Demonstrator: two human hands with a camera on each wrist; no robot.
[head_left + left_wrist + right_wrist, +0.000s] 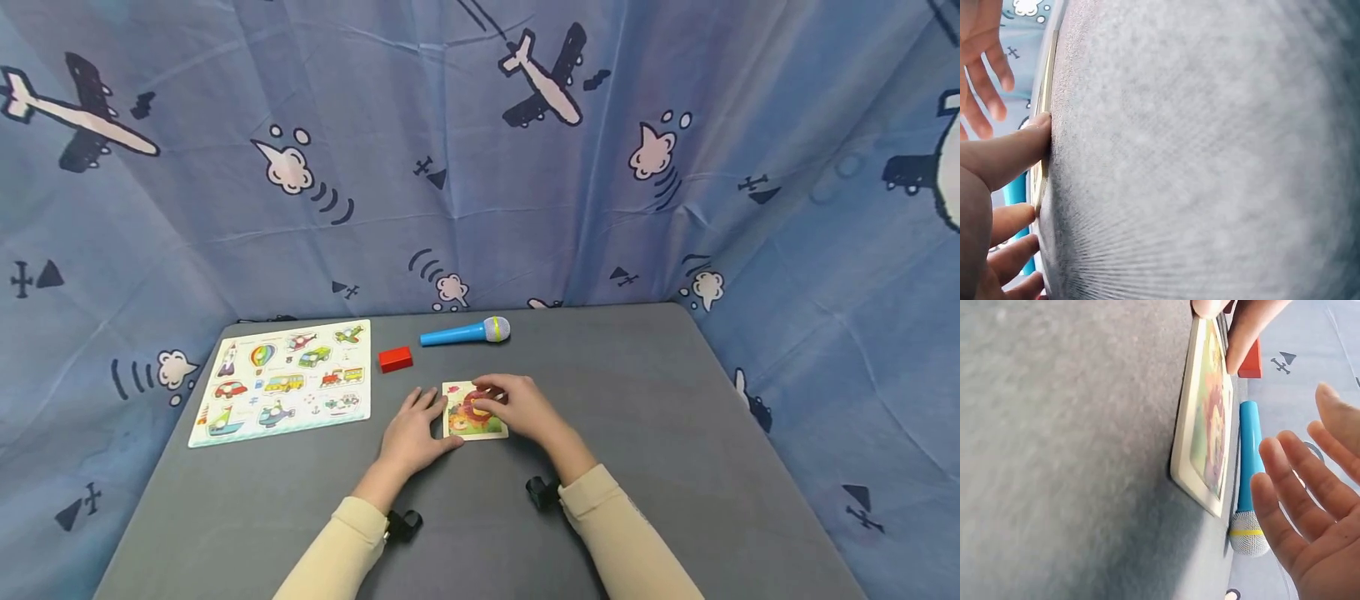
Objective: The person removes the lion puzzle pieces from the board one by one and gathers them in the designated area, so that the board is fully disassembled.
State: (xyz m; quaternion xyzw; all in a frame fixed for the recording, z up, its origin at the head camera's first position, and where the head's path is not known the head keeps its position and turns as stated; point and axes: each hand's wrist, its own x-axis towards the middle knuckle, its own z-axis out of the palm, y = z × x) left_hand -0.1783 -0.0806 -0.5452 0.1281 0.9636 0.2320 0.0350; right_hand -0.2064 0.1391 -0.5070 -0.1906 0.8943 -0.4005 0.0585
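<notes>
A small picture board [480, 429] with a cartoon animal, which looks like a lion, lies flat on the grey table. My left hand [411, 437] rests at its left side with fingers spread, the thumb at the near left corner and the index finger by the left edge. In the right wrist view, those left fingertips [1235, 353] touch the board's pale rim. Over the right part of the board hovers my right hand [525, 406], its fingers loosely bent and nothing in them. The left wrist view shows the board [1047, 81] edge-on beside the left thumb.
Beyond the board lie a red block [395, 359] and a blue toy microphone [465, 332] with a grey head. A large vehicle puzzle board [296, 350] lies at the left. Behind the table [675, 467] hangs a blue airplane-print curtain [450, 167].
</notes>
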